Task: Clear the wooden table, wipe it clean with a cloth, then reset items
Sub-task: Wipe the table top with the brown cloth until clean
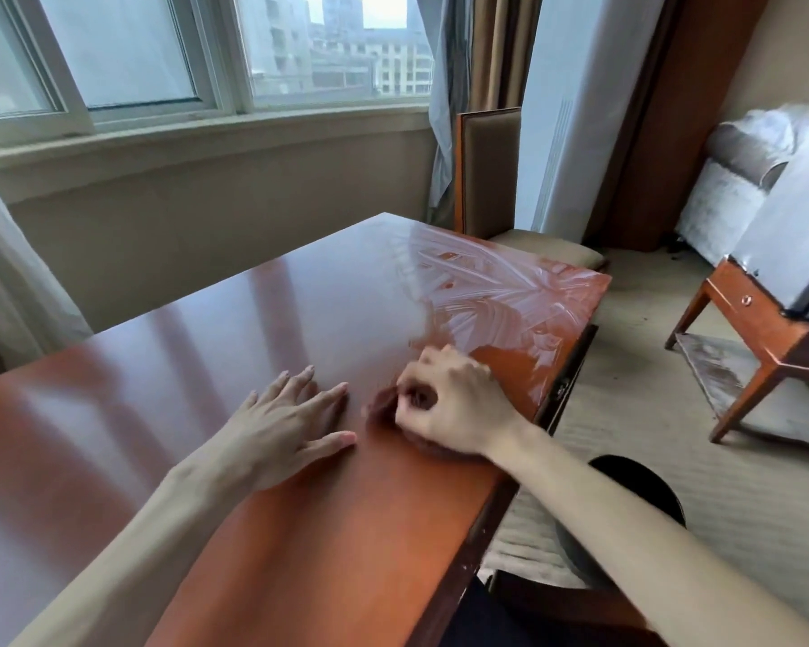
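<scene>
Hands are working on the wooden table (262,319), which is filling most of the head view and running out of frame at the left and bottom edges. The left hand (286,427) is lying flat on the tabletop with its fingers spread and straight, holding nothing. The right hand (454,403) is curling around a dark reddish-brown cloth (421,443) near the table's right edge; the cloth is blending into the wood colour and is mostly hiding under the palm, with motion blur smearing its outline, so its shape is hard to make out. Whitish wet streaks (486,287) are fanning across the far right corner of the tabletop. A chair (491,179) is standing just beyond that corner, its seat partly hidden by the table. A side table (767,329) is showing at the right, cut off by the frame.
</scene>
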